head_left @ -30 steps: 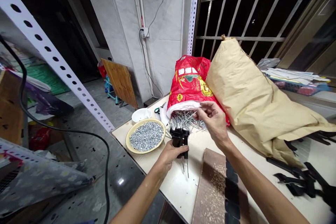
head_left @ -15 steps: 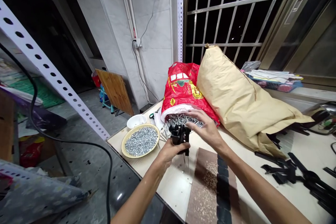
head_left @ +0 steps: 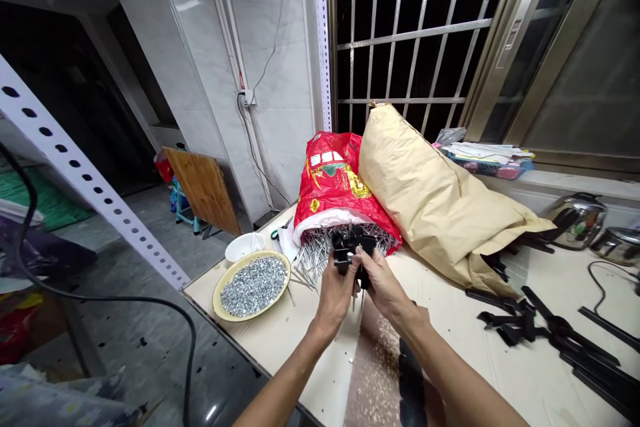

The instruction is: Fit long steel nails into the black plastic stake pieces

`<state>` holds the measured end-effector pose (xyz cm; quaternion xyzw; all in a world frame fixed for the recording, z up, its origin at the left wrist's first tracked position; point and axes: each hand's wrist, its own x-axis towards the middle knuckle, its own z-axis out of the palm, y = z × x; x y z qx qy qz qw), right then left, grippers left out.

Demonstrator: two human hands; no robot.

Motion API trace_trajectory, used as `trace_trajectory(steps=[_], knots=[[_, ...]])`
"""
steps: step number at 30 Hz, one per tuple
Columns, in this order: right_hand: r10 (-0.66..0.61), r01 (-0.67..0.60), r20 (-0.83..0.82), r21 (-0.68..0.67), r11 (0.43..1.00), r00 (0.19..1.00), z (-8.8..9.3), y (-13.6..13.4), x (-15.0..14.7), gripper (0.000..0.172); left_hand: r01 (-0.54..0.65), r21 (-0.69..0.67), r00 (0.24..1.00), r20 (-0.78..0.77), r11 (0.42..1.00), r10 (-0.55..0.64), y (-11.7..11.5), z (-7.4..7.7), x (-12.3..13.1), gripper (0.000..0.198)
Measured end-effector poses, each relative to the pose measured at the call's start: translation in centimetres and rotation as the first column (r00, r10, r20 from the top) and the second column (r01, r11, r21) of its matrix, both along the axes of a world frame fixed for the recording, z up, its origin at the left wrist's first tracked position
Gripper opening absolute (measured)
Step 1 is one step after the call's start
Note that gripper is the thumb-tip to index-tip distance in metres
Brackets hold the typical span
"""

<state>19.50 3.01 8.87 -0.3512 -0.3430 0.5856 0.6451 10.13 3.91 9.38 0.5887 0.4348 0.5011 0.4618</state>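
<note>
In front of the open red bag (head_left: 333, 177) I hold black plastic parts (head_left: 345, 255) with both hands. My left hand (head_left: 334, 295) is closed around their left side. My right hand (head_left: 384, 283) grips the right side, its thumb pressed near the middle. Thin metal rods (head_left: 355, 300) stick out below the parts. Long metal bolts or nails (head_left: 315, 253) spill from the bag's mouth just behind my hands. How the black parts join is hidden by my fingers.
A yellow bowl (head_left: 216, 300) of small metal pieces and a white bowl (head_left: 245, 247) stand left, near the table edge. A large tan sack (head_left: 425, 187) leans behind my right hand. More black parts (head_left: 525, 320) lie right. A brown board (head_left: 367, 373) carries pale granules and a black row.
My right hand has come down from beside the bag's mouth and closed on the black parts. My left hand keeps its hold. The camera view has shifted slightly.
</note>
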Motion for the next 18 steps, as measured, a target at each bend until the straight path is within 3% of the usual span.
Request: trace_trajectory(steps=[3,7,11,13,15,18], knots=[[-0.099,0.092,0.058,0.115,0.989,0.993,0.4,-0.2,-0.2,0.036,-0.024,-0.003,1.0,0.004,1.0,0.024,0.3,0.2,0.7,0.049],[-0.153,0.148,0.041,0.104,0.984,0.987,-0.4,0.4,-0.5,0.032,-0.08,-0.063,0.997,-0.01,0.995,0.08,1.2,-0.5,1.1,0.053],[-0.313,0.313,-0.025,0.101,0.944,0.95,-1.8,1.3,-0.2,0.033,-0.114,0.09,0.989,-0.088,0.989,0.122,2.1,-1.0,1.2,0.04],[-0.422,0.411,0.053,0.145,0.9,0.905,-2.4,1.6,0.3,0.036,-0.036,0.022,0.998,-0.042,0.999,0.036,2.3,-0.8,1.4,0.038],[-0.514,0.47,0.202,0.229,0.853,0.834,-3.0,1.8,0.7,0.036,0.133,-0.136,0.989,0.09,0.982,-0.122,2.4,-0.5,1.6,0.042],[-0.534,0.445,0.364,0.304,0.842,0.763,-3.4,1.8,1.2,0.034,0.284,-0.255,0.935,0.286,0.924,-0.209,2.4,-0.3,1.8,0.047]])
